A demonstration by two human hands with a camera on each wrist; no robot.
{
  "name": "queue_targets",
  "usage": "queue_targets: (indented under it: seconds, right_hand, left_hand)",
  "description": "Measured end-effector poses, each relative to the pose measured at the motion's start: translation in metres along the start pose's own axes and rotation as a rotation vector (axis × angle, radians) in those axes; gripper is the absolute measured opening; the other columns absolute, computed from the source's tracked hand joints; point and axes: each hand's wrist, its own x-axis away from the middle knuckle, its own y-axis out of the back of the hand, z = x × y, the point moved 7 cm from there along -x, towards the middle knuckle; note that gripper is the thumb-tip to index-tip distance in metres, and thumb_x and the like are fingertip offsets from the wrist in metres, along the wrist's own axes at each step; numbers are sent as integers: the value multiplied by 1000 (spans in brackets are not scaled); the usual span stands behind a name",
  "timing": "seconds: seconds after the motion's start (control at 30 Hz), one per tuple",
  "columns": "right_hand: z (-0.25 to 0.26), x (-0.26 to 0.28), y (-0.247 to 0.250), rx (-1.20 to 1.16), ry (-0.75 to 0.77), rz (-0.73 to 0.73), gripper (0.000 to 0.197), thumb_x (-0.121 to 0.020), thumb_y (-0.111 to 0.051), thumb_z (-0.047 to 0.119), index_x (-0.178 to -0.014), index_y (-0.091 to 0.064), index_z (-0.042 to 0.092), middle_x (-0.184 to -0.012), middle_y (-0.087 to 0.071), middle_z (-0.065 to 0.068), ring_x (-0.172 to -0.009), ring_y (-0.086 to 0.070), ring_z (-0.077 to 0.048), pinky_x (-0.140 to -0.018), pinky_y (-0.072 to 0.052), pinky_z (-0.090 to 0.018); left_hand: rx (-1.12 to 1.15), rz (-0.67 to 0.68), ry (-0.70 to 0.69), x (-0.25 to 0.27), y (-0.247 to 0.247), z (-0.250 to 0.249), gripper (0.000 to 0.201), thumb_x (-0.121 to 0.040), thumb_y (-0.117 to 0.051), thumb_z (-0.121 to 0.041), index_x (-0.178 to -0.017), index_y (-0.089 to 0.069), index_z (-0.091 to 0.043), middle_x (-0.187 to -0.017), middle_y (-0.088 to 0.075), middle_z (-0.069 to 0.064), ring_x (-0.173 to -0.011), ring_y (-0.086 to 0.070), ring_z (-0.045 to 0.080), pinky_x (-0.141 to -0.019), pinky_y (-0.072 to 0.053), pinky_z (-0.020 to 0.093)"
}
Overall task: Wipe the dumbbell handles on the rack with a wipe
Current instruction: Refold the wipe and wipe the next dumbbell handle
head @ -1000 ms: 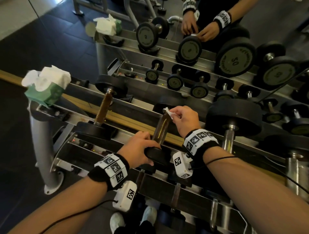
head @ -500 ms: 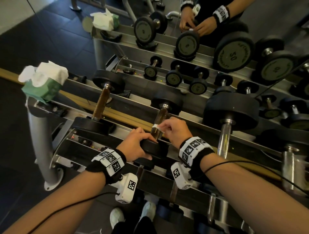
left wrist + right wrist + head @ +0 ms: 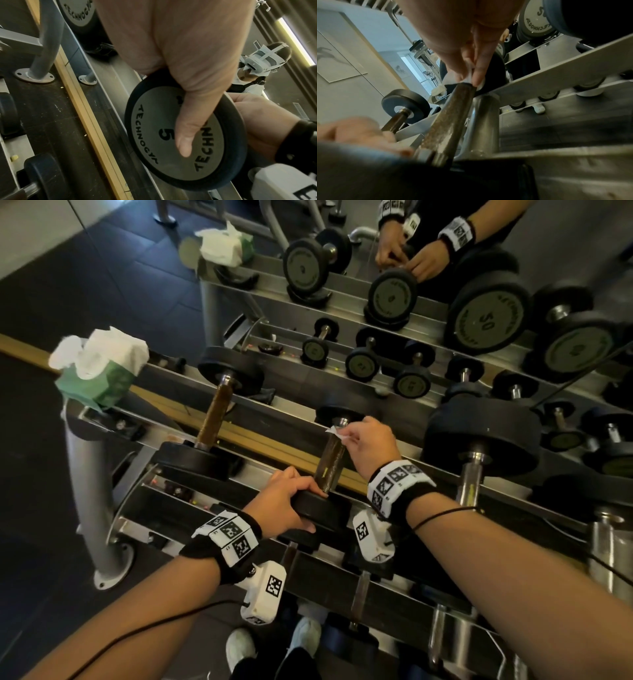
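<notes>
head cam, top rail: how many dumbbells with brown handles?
2. The left dumbbell sits beside the green tissue box. The middle dumbbell is under the right hand holding the wipe. The rail runs past the right edge, so more may be hidden.

The right hand (image 3: 368,445) hides most of the wipe (image 3: 334,433); only a corner shows.

A grey metal rack (image 3: 113,460) with sloping rails carries the load. On its upper tier lie three dumbbells side by side: a left dumbbell (image 3: 215,419) with a brownish handle, a middle dumbbell (image 3: 330,460) marked 5 on its near end plate, and a larger right dumbbell (image 3: 479,440) with a bright steel handle. A green tissue pack (image 3: 96,371) with white sheets sticking out sits on the rack's left end
</notes>
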Motion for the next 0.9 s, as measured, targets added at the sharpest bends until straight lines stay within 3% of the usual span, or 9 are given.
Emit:
queue_targets:
  seconds: [0.1,0.17,0.27,0.37,0.43,0.57,0.7,0.83,0.9]
  right_hand:
    - [2,11,-2,-29,-12,44,20,-93,-59,16,-108,-72,19,-97,-54,3,-93,-59,-20,-79,-45,-28]
    - [8,15,-6,21,-8,151,20,-94,-58,17,-109,-72,18,-105,-57,-2,-100,-59,-22,-89,-47,-33]
    - [16,29,-18,70,-21,343,20,-96,-57,21,-110,-71,19,-116,-59,-5,-109,-57,-24,-98,-46,-37]
    - [13,45,-26,2,-49,450,17,-92,-62,14,-102,-74,20,-109,-64,0,-102,-61,-18,-97,-50,-37]
    - [11,39,-18,-41,-52,387,17,-89,-64,11,-98,-75,21,-99,-64,4,-95,-61,-14,-94,-52,-38]
    - [7,5,15,-76,-67,-34,20,-93,-59,16,-106,-73,21,-97,-59,3,-93,-60,-20,-85,-49,-31]
    - [14,-3,-8,156,-25,99,26,-94,-53,13,-113,-69,20,-102,-53,-2,-99,-59,-26,-80,-43,-29]
    - [18,16,-11,74,34,166,23,-95,-56,17,-112,-70,19,-110,-56,-4,-103,-58,-23,-89,-46,-30]
    - [19,33,-13,22,64,214,21,-96,-55,20,-108,-72,17,-107,-58,-3,-101,-59,-21,-91,-48,-33]
  left_hand:
    - [4,-7,-20,0,-1,-1,50,-67,-86,-22,-105,-61,-42,-101,-40,-18,-101,-37,2,-88,-33,20]
    - [39,-34,-37,2,-1,3,55,-66,-87,-23,-105,-56,-45,-105,-44,-20,-104,-39,-3,-88,-35,18]
    - [207,-123,11,11,3,19,63,-64,-88,-19,-102,-47,-46,-112,-54,-15,-105,-53,-2,-93,-48,26]
    - [318,-147,72,14,5,39,62,-61,-90,-21,-105,-51,-41,-115,-60,-11,-106,-60,1,-97,-50,30]
    - [373,-90,84,13,4,46,62,-57,-91,-34,-109,-56,-41,-114,-63,-13,-106,-61,1,-97,-52,33]
    - [384,-32,83,10,2,52,70,-47,-86,-63,-111,-60,-46,-111,-64,-25,-104,-62,-1,-93,-56,34]
    - [448,-46,45,13,4,54,67,-55,-87,-54,-115,-61,-45,-116,-64,-20,-111,-63,6,-96,-54,37]
    - [462,-62,-9,15,5,51,63,-59,-85,-53,-117,-62,-44,-119,-64,-19,-113,-61,6,-96,-54,33]
    - [447,-65,-37,14,6,45,64,-58,-85,-55,-117,-62,-44,-119,-64,-18,-113,-61,5,-95,-54,32]
